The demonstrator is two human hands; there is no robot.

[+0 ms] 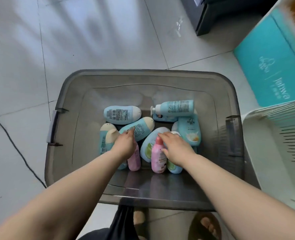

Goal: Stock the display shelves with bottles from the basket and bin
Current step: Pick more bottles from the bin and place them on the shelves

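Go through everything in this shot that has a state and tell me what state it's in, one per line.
Grey bin: lidless, bottles lying inside.
Left hand: fingers straight, touching a blue bottle.
Right hand: fingers spread, over a pink bottle.
Pump bottle: lying on its side.
White basket: upright, beside the bin.

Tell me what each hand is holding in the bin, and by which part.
Neither grip is clear. The left hand touches a blue bottle at its base end; the right hand covers the red-capped pink bottle near its cap.
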